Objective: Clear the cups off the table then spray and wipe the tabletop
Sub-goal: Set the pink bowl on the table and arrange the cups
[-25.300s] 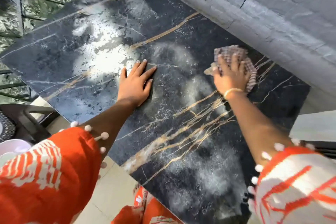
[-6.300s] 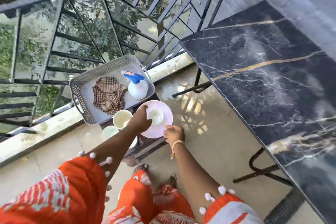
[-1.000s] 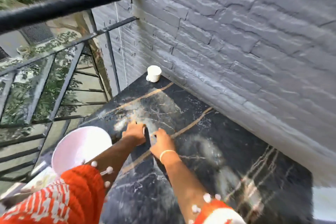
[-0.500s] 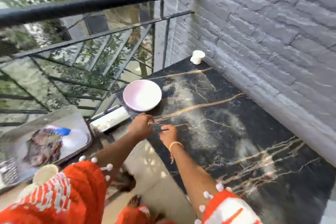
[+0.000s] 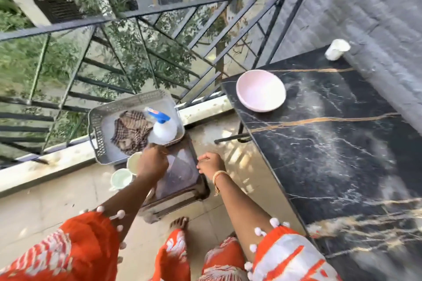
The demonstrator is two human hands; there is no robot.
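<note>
Cups (image 5: pixel 133 163) beside the tray (image 5: pixel 98 130) want a steady pinch, since the left hand (image 5: pixel 152 162) hovers curled, its grasp unclear, and the right hand (image 5: pixel 210 163) hangs loosely curled, holding nothing.

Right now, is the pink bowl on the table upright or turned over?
Upright. The pink bowl sits near the corner of the black marble table with its open side up; its pale inside shows, and nothing can be seen in it.
</note>
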